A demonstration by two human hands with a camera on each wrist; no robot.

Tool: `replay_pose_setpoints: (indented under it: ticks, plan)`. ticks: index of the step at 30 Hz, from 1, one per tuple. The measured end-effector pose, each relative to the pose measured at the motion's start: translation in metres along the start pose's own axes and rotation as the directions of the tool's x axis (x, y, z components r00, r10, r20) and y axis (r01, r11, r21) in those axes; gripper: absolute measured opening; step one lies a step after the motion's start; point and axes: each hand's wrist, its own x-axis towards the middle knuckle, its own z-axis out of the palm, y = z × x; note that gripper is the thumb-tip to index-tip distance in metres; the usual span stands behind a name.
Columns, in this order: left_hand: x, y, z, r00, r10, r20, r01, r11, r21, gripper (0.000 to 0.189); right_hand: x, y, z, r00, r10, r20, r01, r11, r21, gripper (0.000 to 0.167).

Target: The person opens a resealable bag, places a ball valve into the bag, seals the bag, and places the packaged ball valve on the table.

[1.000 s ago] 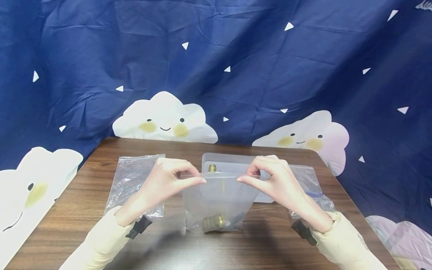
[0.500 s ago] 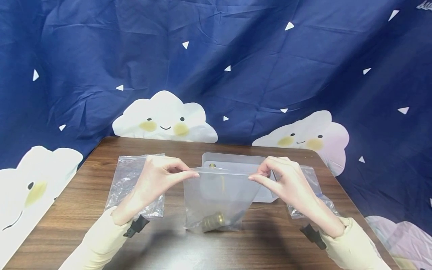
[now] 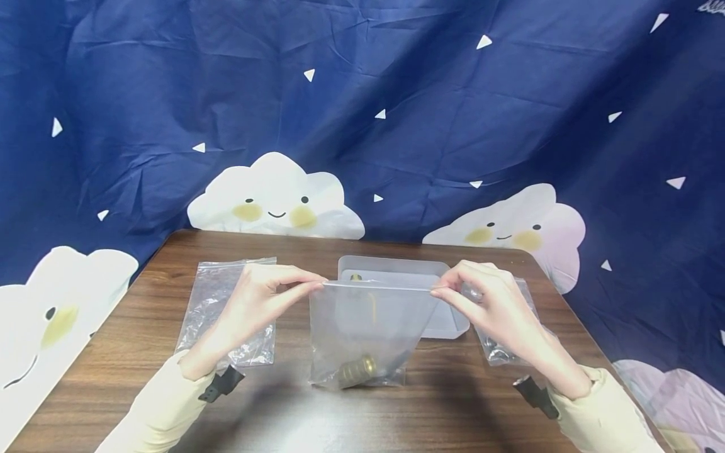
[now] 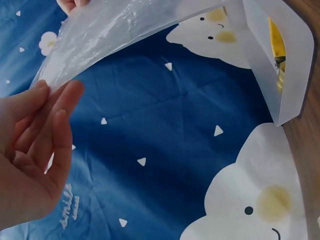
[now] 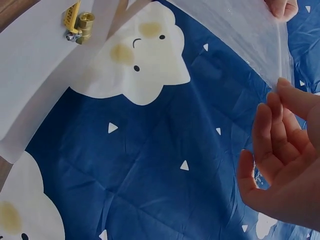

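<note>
A frosted zip-top bag (image 3: 334,333) stands upright at the middle of the table, its top edge stretched nearly straight. At the bottom of it lies a ribbed brass fitting (image 3: 358,371), seen through the plastic. My left hand (image 3: 263,299) pinches the bag's top left corner between thumb and index finger. The top right corner is pinched by my right hand (image 3: 489,302); in the right wrist view that hand's other fingers (image 5: 263,131) are loosely bent away from the plastic.
Behind the bag is a shallow translucent tray (image 3: 396,264) holding a brass valve with a yellow handle (image 5: 82,25). One clear zip bag (image 3: 198,314) lies flat at left; another clear bag (image 3: 498,352) lies at right, partly under my right forearm. A patterned blue cloth (image 3: 362,94) hangs behind the table.
Both hands have slid apart along the bag's top edge, left hand to the left and right hand to the right, out to its corners. The brass fitting stays at the bottom.
</note>
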Motion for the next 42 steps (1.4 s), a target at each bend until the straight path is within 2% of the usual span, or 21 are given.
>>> replay_pose_setpoints:
  ticks: [6, 10, 14, 17, 20, 23, 27, 30, 34, 38, 42]
  plan:
    - [-0.001, 0.002, 0.002, 1.000, -0.027, -0.001, 0.026, 0.997, -0.072, 0.018, -0.003, 0.006, 0.003, 1.000, -0.004, -0.012, 0.004, 0.997, 0.072, 0.028]
    - [-0.003, 0.002, 0.003, 0.999, -0.046, 0.004, 0.046, 0.994, -0.104, 0.019, -0.007, 0.014, 0.009, 0.998, -0.016, 0.065, 0.004, 0.985, 0.174, 0.027]
    - [-0.003, 0.003, 0.003, 0.999, -0.047, 0.014, 0.048, 0.990, -0.134, 0.019, -0.015, 0.023, 0.017, 0.984, -0.004, 0.178, -0.041, 0.968, 0.247, 0.036]
    - [-0.003, 0.005, 0.004, 0.999, -0.045, 0.022, 0.048, 0.987, -0.154, 0.019, -0.026, 0.030, 0.029, 0.965, 0.007, 0.263, -0.084, 0.956, 0.282, 0.042]
    - [-0.003, 0.006, 0.003, 0.999, -0.045, 0.027, 0.049, 0.986, -0.161, 0.019, -0.040, 0.035, 0.048, 0.937, -0.008, 0.349, -0.115, 0.937, 0.329, 0.040]
    - [-0.003, 0.006, 0.003, 0.999, -0.045, 0.026, 0.048, 0.987, -0.155, 0.019, -0.054, 0.038, 0.070, 0.907, -0.047, 0.418, -0.139, 0.905, 0.402, 0.034]
    - [-0.004, 0.005, 0.003, 0.998, -0.065, 0.026, 0.068, 0.986, -0.152, 0.017, -0.067, 0.038, 0.093, 0.866, -0.025, 0.499, -0.237, 0.858, 0.455, 0.027]
    - [-0.005, 0.004, 0.001, 0.994, -0.108, 0.034, 0.112, 0.983, -0.148, 0.016, -0.073, 0.038, 0.103, 0.849, 0.035, 0.527, -0.310, 0.842, 0.442, 0.023]
    - [-0.006, 0.002, -0.001, 0.983, -0.178, 0.050, 0.183, 0.972, -0.150, 0.015, -0.078, 0.039, 0.113, 0.856, 0.079, 0.511, -0.337, 0.835, 0.435, 0.016]
    - [-0.007, 0.000, -0.004, 0.964, -0.256, 0.071, 0.265, 0.946, -0.186, 0.013, -0.081, 0.039, 0.117, 0.853, 0.107, 0.510, -0.366, 0.820, 0.440, 0.017]
    - [-0.008, -0.002, -0.006, 0.943, -0.323, 0.085, 0.334, 0.919, -0.209, 0.012, -0.081, 0.038, 0.117, 0.835, 0.127, 0.536, -0.419, 0.778, 0.469, 0.018]
